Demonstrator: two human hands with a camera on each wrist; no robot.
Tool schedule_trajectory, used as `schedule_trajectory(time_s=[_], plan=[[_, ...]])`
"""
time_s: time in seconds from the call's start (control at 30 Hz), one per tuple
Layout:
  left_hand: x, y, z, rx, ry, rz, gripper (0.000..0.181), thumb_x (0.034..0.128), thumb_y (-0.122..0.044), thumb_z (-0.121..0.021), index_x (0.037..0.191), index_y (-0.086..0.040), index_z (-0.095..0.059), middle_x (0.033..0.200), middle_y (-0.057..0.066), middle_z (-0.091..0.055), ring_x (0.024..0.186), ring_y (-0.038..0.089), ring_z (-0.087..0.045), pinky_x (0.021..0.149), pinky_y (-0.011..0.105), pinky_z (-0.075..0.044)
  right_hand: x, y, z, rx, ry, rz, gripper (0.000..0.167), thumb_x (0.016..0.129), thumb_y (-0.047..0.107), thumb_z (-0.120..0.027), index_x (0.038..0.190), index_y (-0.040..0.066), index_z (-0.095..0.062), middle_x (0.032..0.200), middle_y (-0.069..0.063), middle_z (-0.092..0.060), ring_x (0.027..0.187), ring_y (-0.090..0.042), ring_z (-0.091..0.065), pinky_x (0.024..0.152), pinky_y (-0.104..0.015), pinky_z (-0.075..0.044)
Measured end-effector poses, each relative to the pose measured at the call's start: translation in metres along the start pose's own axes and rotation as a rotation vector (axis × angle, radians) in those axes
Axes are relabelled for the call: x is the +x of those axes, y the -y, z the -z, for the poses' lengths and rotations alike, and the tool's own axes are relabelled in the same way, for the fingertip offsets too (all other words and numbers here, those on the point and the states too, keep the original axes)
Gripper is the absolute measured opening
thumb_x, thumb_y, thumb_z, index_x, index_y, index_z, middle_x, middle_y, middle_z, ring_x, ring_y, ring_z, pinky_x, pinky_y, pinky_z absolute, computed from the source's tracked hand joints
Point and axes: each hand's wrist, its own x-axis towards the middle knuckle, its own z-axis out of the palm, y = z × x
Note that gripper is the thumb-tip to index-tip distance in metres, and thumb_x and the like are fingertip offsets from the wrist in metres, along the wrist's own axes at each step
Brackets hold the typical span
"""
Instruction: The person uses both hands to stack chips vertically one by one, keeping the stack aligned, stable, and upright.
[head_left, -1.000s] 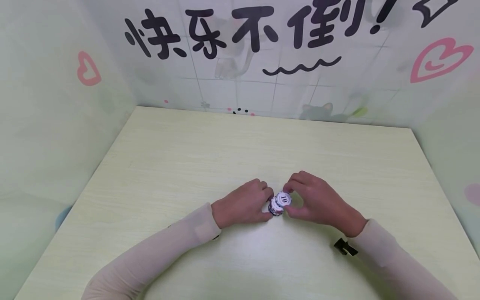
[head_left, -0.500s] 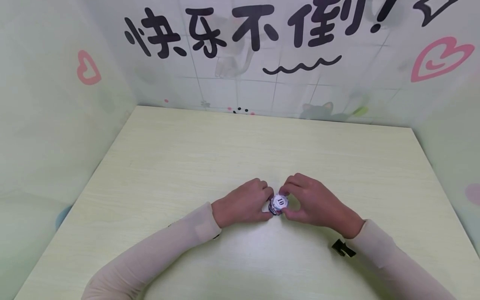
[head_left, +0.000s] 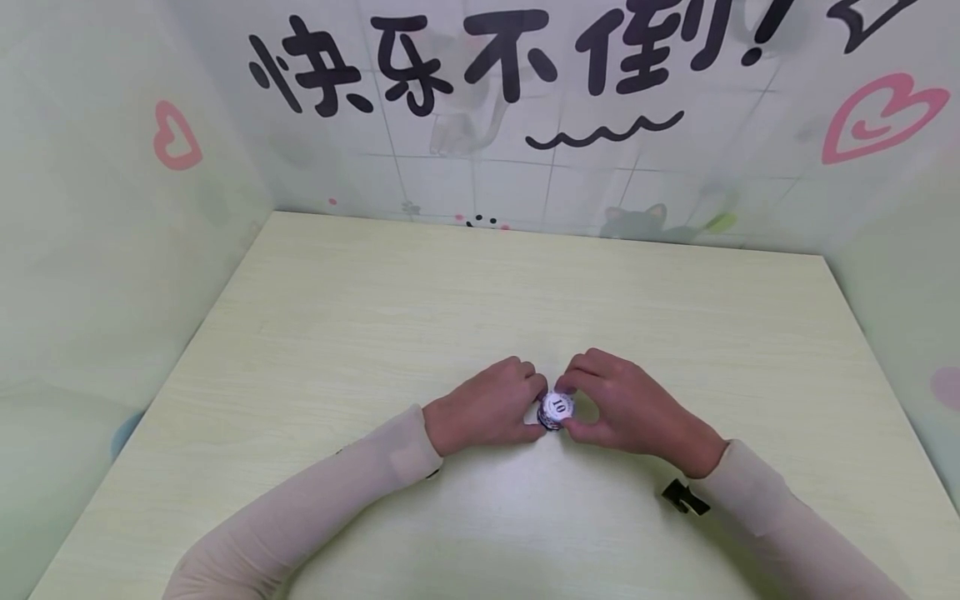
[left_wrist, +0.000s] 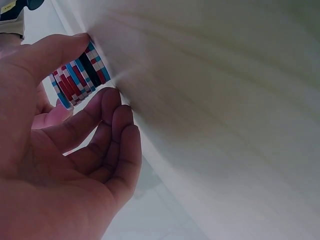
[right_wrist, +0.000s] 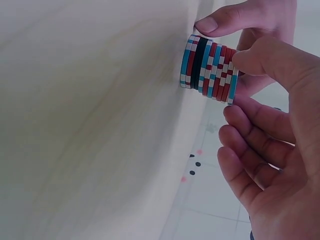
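In the middle of the table stands a stack of poker chips (right_wrist: 210, 67), with red, blue, white and black edges. My left hand (head_left: 491, 404) holds the lower stack from the left, its thumb at the near side and its index finger at the far side. Its other fingers curl loosely in the left wrist view. From the right, my right hand (head_left: 630, 404) pinches the top poker chip (head_left: 558, 407), marked 10, between thumb and index finger. That chip lies level on the stack, closely lined up with it. The right hand's remaining fingers hang free below the chips in its wrist view.
The pale wooden table (head_left: 420, 292) ends at a printed back wall (head_left: 465, 183) with large dark characters. Light side walls close in left and right. A small black piece (head_left: 685, 497) shows beside the right sleeve (head_left: 757, 492).
My right hand has moved slightly left and toward the near edge, carrying the chip marked 10 from overhanging the stack's right side to squarely on top. The left hand has stayed still.
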Motion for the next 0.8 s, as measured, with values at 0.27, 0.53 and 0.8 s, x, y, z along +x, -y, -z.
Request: schedule_trajectory(time_s=[0.27,0.53,0.8], plan=[[-0.0003,-0.0008,0.0003,-0.002,0.003,0.0,0.03,0.0911,-0.029,-0.09,0.102,-0.005,-0.075,0.085,0.0,-0.062,0.076,0.015,-0.053,0.069,0.024,-0.044,-0.0008,0.0015,-0.0024,0.042,0.031,-0.049,0.032,0.079,0.012,-0.092,0.105,0.005,-0.075,0.104,0.0,-0.069,0.092,-0.015,-0.061,0.076,-0.03,-0.056],[0.0003,0.0006,0.0003,-0.008,0.013,0.007,0.031,0.0907,-0.028,-0.09,0.103,-0.004,-0.075,0.085,0.001,-0.063,0.077,0.015,-0.054,0.07,0.025,-0.045,0.0003,0.0012,-0.0041,0.067,0.067,-0.107,0.033,0.079,0.013,-0.092,0.105,0.007,-0.073,0.103,0.003,-0.068,0.093,-0.014,-0.059,0.078,-0.031,-0.055],[-0.0007,0.0002,0.0018,-0.018,0.015,0.011,0.031,0.0902,-0.028,-0.091,0.103,-0.004,-0.075,0.088,0.001,-0.064,0.078,0.016,-0.055,0.071,0.026,-0.046,0.001,0.0001,-0.0061,0.073,0.086,-0.123,0.038,0.077,0.015,-0.095,0.106,0.007,-0.072,0.103,0.003,-0.066,0.093,-0.015,-0.058,0.079,-0.031,-0.054]])
